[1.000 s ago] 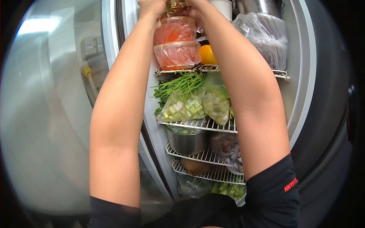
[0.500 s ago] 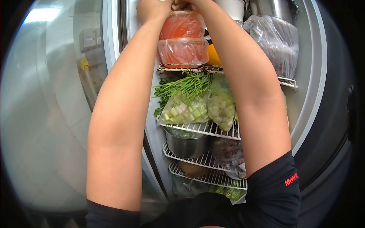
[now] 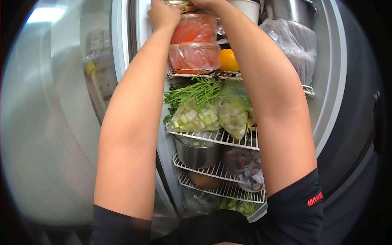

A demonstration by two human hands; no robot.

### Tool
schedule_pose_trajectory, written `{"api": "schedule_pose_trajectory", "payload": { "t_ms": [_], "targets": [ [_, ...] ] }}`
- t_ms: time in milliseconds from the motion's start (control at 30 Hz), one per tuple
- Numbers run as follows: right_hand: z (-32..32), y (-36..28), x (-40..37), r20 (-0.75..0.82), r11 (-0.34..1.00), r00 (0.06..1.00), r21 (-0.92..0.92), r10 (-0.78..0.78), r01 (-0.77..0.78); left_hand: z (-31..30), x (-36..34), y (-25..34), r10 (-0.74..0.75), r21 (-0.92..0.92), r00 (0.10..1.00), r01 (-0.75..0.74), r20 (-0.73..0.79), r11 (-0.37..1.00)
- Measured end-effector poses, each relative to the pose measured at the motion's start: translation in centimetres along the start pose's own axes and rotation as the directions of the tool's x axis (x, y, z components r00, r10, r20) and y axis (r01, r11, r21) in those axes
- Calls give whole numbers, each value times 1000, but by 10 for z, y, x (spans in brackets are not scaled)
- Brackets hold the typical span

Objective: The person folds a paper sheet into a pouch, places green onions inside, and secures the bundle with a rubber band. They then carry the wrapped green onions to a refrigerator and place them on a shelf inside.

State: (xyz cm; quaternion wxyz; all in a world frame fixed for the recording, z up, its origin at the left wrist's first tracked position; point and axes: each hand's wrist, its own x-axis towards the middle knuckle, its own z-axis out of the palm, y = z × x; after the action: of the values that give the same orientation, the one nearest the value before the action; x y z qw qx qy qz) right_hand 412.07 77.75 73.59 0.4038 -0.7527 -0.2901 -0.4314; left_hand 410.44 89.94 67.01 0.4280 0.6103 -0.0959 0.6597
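Both arms reach up into an open fridge. At the top edge of the view, my left hand [image 3: 165, 15] is closed against the left side of a pale yellowish bundle of pieces [image 3: 178, 3], partly cut off by the frame. On its other side is my right hand [image 3: 205, 3], its fingers mostly hidden. Directly below the bundle are two stacked clear tubs with orange-red contents, an upper tub [image 3: 194, 29] and a lower tub [image 3: 194, 56], both in thin plastic. An orange round fruit [image 3: 228, 60] sits to their right, behind my right forearm.
Right of my arm stand a plastic-wrapped stack [image 3: 292, 45], a metal pot [image 3: 288, 10] and a white tub [image 3: 247, 10]. Lower wire shelves [image 3: 232, 141] carry bagged cut vegetables [image 3: 196, 116], green stalks [image 3: 198, 92] and a steel pot [image 3: 198, 153]. A glass door [image 3: 53, 122] is on the left.
The pale bundle shows more between my hands, which have shifted slightly. More of the orange fruit is visible beside my right forearm. The view has moved a little.
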Motion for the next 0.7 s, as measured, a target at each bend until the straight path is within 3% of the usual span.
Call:
{"api": "schedule_pose_trajectory", "payload": {
  "t_ms": [67,100,133,167,200,233,300,333,400,467,500,533,567,600,633,667,700],
  "targets": [
    [-3,14,12,89,984,996,-172,-30,45,-5,-2,7,-3,23,1000,3,30,1000],
    [-3,23,20,75,945,990,-296,-123,140,-10,-4,10,-15,53,999,12,49,999],
    [-4,34,30,81,945,990,-297,-119,138,-17,-8,15,-22,55,999,20,50,998],
    [-5,45,38,150,791,947,-521,-284,320,-26,-13,21,-44,28,994,41,97,999],
    [-6,59,45,256,556,873,-689,-415,466,-34,-19,27,-63,4,987,63,145,998],
    [-7,62,39,258,559,874,-685,-412,466,-39,-23,27,-66,9,987,66,147,998],
    [-13,60,22,253,593,902,-685,-349,422,-52,-35,26,130,118,988,-140,89,983],
    [-20,46,0,254,598,902,-680,-350,423,-55,-38,23,129,124,988,-140,90,982],
    [-30,28,-44,536,271,787,-744,-305,611,-70,-55,30,66,225,996,-50,-65,973],
    [-32,17,-80,554,296,755,-700,-350,650,-89,-96,46,-27,147,996,39,-85,988],
    [-31,7,-112,248,675,876,-562,-414,479,-101,-120,53,-88,47,989,94,-120,994],
    [-31,-8,-150,-64,926,949,-250,-309,285,-114,-146,61,-150,-51,977,144,-150,988],
    [-47,-50,-201,-68,984,991,-141,-119,108,-122,-181,59,-221,-279,968,182,-115,943],
    [-51,-80,-253,-184,987,970,-56,-159,151,-132,-222,61,-282,-494,957,213,-69,843],
    [-53,-102,-285,-301,979,935,23,-188,204,-155,-283,89,-275,-493,960,212,-59,844],
    [-43,-96,-295,-220,928,941,215,-257,304,-171,-341,89,-300,-403,951,303,72,864],
    [-48,-118,-332,-188,896,910,187,-370,403,-179,-406,93,-245,-455,968,244,59,857]
  ]
}}
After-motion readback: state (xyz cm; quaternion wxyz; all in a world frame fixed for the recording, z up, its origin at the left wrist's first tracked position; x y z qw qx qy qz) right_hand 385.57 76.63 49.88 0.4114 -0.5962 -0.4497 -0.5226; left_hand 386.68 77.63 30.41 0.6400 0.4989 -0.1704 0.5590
